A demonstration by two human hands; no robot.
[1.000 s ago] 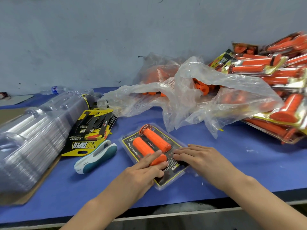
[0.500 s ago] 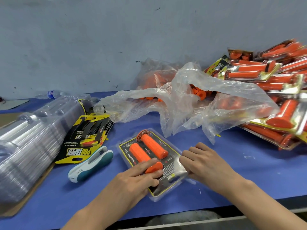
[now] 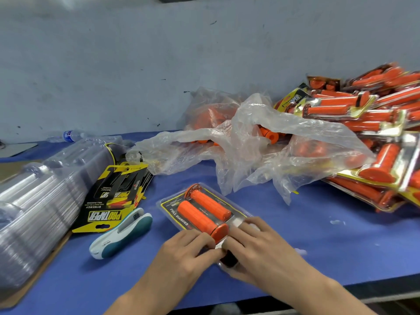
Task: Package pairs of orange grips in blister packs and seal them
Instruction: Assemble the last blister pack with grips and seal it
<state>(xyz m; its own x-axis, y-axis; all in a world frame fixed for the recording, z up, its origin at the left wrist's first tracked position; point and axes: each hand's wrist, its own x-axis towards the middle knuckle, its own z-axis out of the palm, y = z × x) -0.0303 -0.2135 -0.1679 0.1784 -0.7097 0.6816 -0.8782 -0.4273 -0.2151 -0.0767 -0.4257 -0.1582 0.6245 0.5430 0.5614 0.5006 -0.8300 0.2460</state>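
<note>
A clear blister pack (image 3: 172,209) with a yellow-and-black card lies on the blue table (image 3: 318,237) just in front of me. Two orange grips (image 3: 204,212) sit side by side inside it. My left hand (image 3: 184,253) and my right hand (image 3: 259,248) meet at the pack's near end, which they mostly hide. The left fingers curl onto the near edge beside the lower grip's end. The right hand covers the near right corner, thumb against the edge, and a dark strip of card shows beneath it.
A white-and-teal stapler (image 3: 122,233) lies left of the pack, beside a stack of printed cards (image 3: 113,196) and nested clear blister shells (image 3: 41,201). A crumpled plastic bag (image 3: 250,144) holds loose grips. Filled packs (image 3: 375,133) pile up at the right; a water bottle (image 3: 68,135) lies at the back left.
Both hands have slid down to the pack's near end and closed in together. The left hand came off the lower grip; the right left the pack's right edge.
</note>
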